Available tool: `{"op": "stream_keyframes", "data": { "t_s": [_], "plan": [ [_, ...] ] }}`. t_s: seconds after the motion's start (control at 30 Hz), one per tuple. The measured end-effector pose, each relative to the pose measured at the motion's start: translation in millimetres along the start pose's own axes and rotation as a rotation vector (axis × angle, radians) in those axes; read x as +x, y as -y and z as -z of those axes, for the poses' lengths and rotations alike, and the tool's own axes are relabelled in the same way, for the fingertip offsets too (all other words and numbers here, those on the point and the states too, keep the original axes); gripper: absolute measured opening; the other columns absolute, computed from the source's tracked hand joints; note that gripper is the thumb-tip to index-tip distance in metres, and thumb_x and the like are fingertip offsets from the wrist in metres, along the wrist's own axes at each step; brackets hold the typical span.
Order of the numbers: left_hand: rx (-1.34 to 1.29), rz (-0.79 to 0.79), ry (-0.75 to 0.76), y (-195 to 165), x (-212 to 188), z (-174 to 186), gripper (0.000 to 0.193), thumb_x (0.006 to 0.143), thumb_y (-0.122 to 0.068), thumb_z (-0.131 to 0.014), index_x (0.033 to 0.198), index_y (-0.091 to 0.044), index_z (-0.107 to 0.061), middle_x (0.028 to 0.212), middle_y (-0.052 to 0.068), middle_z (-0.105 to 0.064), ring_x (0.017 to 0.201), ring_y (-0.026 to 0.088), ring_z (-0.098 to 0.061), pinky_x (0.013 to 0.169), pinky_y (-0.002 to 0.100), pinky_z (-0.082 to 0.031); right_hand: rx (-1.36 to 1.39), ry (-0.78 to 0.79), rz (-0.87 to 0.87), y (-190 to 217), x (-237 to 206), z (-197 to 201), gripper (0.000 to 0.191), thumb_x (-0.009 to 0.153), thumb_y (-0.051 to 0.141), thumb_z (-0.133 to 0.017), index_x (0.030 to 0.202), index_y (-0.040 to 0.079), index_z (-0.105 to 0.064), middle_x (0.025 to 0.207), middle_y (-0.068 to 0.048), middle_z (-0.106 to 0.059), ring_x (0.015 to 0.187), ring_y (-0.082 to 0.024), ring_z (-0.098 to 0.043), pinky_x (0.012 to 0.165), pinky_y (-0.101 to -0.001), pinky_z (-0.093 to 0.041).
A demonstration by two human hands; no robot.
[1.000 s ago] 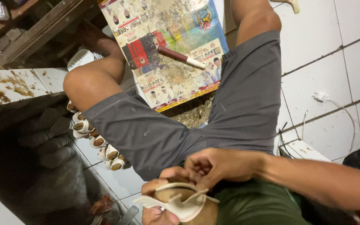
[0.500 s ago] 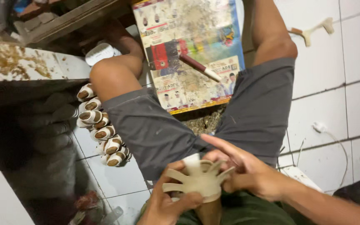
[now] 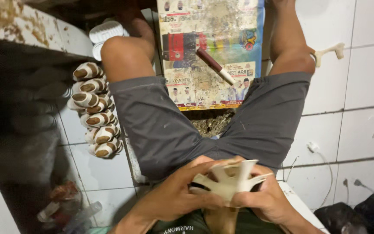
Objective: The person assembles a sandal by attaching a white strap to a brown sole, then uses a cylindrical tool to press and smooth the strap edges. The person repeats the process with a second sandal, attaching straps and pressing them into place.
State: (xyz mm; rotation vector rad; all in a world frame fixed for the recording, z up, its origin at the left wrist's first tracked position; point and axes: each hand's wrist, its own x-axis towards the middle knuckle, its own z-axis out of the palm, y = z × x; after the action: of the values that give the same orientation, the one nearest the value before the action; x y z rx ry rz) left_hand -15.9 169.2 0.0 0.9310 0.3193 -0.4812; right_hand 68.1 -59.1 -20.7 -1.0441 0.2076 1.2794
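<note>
we hold a pale, cream-coloured piece [image 3: 234, 182] with several splayed flaps between both hands, low over our lap. our left hand [image 3: 182, 195] wraps its near side with the fingers closed on the flaps, and our right hand [image 3: 269, 201] pinches the far side from below, thumb pressed to the base. both grips are closed tight on the piece, not wide. a brownish cylinder [image 3: 219, 219] stands under it, between our knees; whether the piece sits on it or just above it we cannot tell.

as we judge it, this piece is mid-shaping: its flaps are still spread and not folded in. beside our left thigh a row of finished rolls [image 3: 94, 108], white with brown cores, lies stacked on the tiled floor [image 3: 360, 121], so a good batch looks done already.

further out, a printed poster sheet [image 3: 208, 52] lies flat on the floor between our legs, rectangular, with red, yellow and blue blocks, heavily smeared with grime. a maroon stick with a white tip [image 3: 215, 66] rests diagonally across it. brownish crumbs [image 3: 213, 123] pile at its near edge. a small pale y-shaped piece [image 3: 327, 53] lies by our right knee.
</note>
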Motion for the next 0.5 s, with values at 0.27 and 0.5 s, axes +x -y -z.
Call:
{"op": "stream_keyframes", "data": {
  "t_s": [0.27,0.5],
  "plan": [
    [-0.154,0.107,-0.252,32,-7,-15,0.030,0.078,-0.014,-0.089,0.096,-0.001,-0.069,0.083,0.000,-0.070,0.075,0.004,-0.062,0.067,0.022,-0.051,0.017,-0.146,0.119,-17,-16,16,0.076,0.069,0.030,-0.093,0.121,-0.013,-0.057,0.100,-0.018,-0.067,0.091,-0.022,-0.065,0.080,-0.0348,-0.051],
    [-0.118,0.050,-0.255,43,-15,-3,0.020,0.093,-0.017,-0.076,0.098,0.002,-0.073,0.087,0.001,-0.073,0.080,0.005,-0.063,0.073,0.023,-0.052,0.099,-0.158,0.165,-27,-18,20,0.079,0.070,0.026,-0.092,0.127,-0.012,-0.054,0.111,-0.018,-0.068,0.102,-0.025,-0.067,0.092,-0.0400,-0.053]
  ]
}}
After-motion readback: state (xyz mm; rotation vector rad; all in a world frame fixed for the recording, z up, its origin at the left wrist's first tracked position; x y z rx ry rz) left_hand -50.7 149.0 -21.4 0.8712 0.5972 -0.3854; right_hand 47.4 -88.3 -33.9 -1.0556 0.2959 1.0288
